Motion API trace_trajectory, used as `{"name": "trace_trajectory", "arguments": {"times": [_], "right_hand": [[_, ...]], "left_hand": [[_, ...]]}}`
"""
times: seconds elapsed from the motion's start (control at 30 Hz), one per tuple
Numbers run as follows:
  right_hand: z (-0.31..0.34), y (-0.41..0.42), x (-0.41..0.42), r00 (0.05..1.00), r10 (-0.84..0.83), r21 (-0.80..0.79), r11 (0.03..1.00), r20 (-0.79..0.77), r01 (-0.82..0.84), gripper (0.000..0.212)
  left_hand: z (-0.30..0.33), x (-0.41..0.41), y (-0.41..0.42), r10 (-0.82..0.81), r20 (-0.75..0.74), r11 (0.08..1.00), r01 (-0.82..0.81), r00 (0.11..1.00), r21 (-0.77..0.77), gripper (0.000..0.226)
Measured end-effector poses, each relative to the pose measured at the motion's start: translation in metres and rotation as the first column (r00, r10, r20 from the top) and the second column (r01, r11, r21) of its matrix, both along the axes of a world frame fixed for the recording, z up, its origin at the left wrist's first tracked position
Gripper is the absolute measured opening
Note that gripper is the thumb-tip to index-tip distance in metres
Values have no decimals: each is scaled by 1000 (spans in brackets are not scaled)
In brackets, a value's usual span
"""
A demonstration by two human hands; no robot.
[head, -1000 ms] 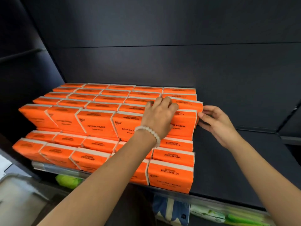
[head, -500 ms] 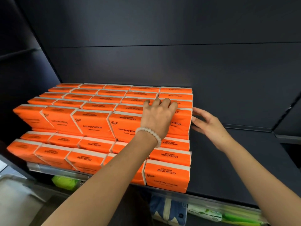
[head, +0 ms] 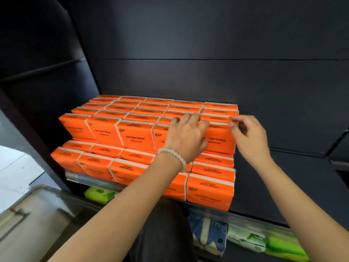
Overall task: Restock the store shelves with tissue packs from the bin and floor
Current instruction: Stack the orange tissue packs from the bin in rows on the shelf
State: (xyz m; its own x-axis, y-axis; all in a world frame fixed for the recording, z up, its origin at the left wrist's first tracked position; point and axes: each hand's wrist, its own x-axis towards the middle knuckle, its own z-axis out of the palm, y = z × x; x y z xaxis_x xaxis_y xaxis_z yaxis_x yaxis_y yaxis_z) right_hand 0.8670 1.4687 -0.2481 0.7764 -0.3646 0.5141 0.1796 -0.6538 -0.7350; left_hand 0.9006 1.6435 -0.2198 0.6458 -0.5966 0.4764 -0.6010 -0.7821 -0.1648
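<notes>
- Head view: orange tissue packs (head: pixel 136 138) fill the left part of the dark shelf (head: pixel 302 186) in stepped rows, reaching from about 9 o'clock to the middle of the frame; that block looks stocked.
- The left hand (head: pixel 186 138) lies spread over the front of the upper row, its fingers hooked over the top edge of a pack near the stack's right end. It presses the pack rather than closing round it.
- The right hand (head: pixel 249 137), at about 3 o'clock of the stack, has its fingers curled, with fingertips (head: pixel 232 125) at the corner of the end pack (head: pixel 219 138). Whether they pinch it or only touch it I cannot tell.
- My judgement: this is squaring up the last-placed pack, so one column is about done.
- The shelf towards 3 o'clock is bare, so much restocking seems left.
- A clear bin (head: pixel 37 214) sits at 7 o'clock; its contents are not readable.
</notes>
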Motion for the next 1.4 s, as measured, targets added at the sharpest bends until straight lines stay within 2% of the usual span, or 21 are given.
{"name": "trace_trajectory", "arguments": {"times": [0.1,0.2,0.27,0.37,0.5,0.63,0.7,0.97,1.1,1.27,1.4], "right_hand": [[-2,27,-12,988,-93,-294,947,127,127,26],[-7,45,-16,984,-81,-439,887,158,144,30],[-12,53,-14,993,-72,-445,889,88,104,30],[-16,53,-9,991,-54,-481,870,119,105,26],[-8,48,-3,995,-36,-448,891,90,73,27],[-4,33,3,973,-198,-564,820,-122,96,45],[-4,28,5,961,-208,-596,801,-182,60,47],[2,29,19,988,-45,-570,821,-146,-47,44],[-3,31,32,992,-34,-662,747,-118,-53,41],[-7,32,33,995,-93,-732,680,-38,36,39],[-11,54,28,999,40,-745,667,24,-9,37]], "left_hand": [[-8,-17,43,5,104,995,5,995,-96,33],[-21,-33,83,36,98,993,-25,995,-116,40],[-30,-42,106,62,75,990,-51,995,-135,41],[-40,-50,128,91,45,981,-82,995,-176,39],[-48,-51,133,104,13,976,-99,995,-192,37],[-50,-46,121,76,-2,976,-75,997,-202,35],[-50,-41,115,69,0,979,-68,998,-190,35],[-54,-28,101,63,-15,984,-65,998,-166,35],[-58,-27,106,77,-23,984,-80,997,-157,35],[-64,-27,116,113,-39,985,-117,993,-123,37],[-65,-31,125,127,-57,982,-134,990,-131,36]]}}
